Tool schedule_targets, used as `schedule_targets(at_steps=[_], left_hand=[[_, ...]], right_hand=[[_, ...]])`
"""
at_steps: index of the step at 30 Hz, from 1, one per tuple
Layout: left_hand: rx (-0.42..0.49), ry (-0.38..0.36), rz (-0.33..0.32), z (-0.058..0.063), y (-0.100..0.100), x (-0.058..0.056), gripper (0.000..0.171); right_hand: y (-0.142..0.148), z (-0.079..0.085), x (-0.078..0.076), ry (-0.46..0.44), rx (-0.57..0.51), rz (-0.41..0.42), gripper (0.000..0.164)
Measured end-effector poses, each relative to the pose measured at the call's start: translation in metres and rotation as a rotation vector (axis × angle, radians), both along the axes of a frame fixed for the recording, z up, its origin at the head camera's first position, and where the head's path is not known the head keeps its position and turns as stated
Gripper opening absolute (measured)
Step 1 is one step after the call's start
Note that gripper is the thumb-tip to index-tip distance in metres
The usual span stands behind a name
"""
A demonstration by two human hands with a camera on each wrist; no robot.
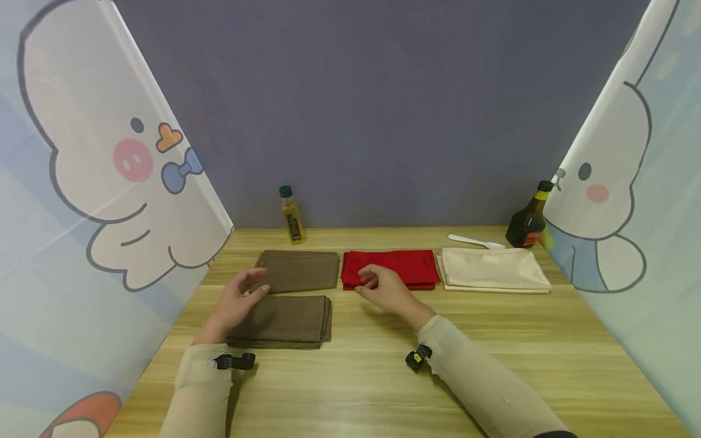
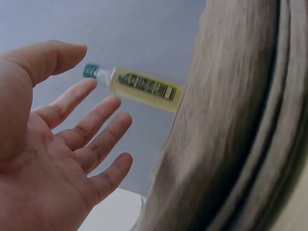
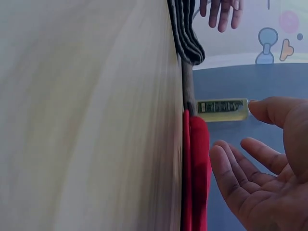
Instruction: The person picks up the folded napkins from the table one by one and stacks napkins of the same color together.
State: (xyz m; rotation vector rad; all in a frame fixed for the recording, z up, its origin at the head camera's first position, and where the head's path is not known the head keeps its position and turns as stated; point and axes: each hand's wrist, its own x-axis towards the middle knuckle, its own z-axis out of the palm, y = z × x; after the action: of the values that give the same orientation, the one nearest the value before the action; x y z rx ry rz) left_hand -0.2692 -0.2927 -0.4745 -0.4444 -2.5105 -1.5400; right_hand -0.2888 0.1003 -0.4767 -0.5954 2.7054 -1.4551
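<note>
My left hand [image 1: 235, 304] hovers over the left edge of the near brown folded cloth [image 1: 282, 319], its fingers spread and loosely bent around nothing. A second brown folded cloth [image 1: 301, 271] lies just behind that one. The right hand [image 1: 386, 289] is above the front of a red folded cloth [image 1: 408, 264], thumb and fingers apart, holding nothing. In the left wrist view the palm [image 2: 43, 168] faces the camera beside the thick brown folds. The right wrist view shows the red cloth [image 3: 199, 168] in profile, next to the bare fingers [image 3: 228, 178].
A cream folded cloth [image 1: 493, 269] lies at the right, with a white spoon [image 1: 473, 241] behind it. A small oil bottle [image 1: 292, 219] with a green cap stands at the back left. One dark sauce bottle [image 1: 529, 219] stands at the back right, by the printed side wall.
</note>
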Motion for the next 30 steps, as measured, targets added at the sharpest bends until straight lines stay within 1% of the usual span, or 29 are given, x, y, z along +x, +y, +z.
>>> schedule_targets(at_steps=[4,9,12,17,20,22,25,30], left_hand=[[0.005,0.003,0.012,-0.004,-0.014,0.002,0.046],[-0.02,0.012,0.062,-0.007,-0.03,0.007,0.046],[-0.033,0.009,0.091,-0.007,-0.036,0.01,0.044],[-0.046,-0.034,0.132,-0.002,-0.038,0.015,0.044],[-0.031,-0.061,0.137,-0.006,-0.042,0.014,0.045],[-0.035,-0.073,0.138,-0.01,-0.045,0.011,0.045],[-0.065,-0.094,0.14,-0.014,-0.049,0.01,0.046],[-0.184,-0.143,0.16,-0.016,-0.054,0.011,0.045]], right_hand=[[-0.008,0.0,0.001,-0.012,0.001,0.043,0.044],[-0.019,-0.001,0.003,-0.028,0.036,0.117,0.048],[-0.025,-0.001,0.004,-0.038,0.057,0.145,0.049],[-0.034,-0.004,0.005,-0.05,0.05,0.172,0.048],[-0.038,-0.006,0.006,-0.068,0.049,0.183,0.048],[-0.04,-0.007,0.007,-0.078,0.056,0.192,0.049],[-0.042,-0.009,0.008,-0.096,0.076,0.199,0.051],[-0.043,-0.008,0.01,-0.117,0.086,0.214,0.051]])
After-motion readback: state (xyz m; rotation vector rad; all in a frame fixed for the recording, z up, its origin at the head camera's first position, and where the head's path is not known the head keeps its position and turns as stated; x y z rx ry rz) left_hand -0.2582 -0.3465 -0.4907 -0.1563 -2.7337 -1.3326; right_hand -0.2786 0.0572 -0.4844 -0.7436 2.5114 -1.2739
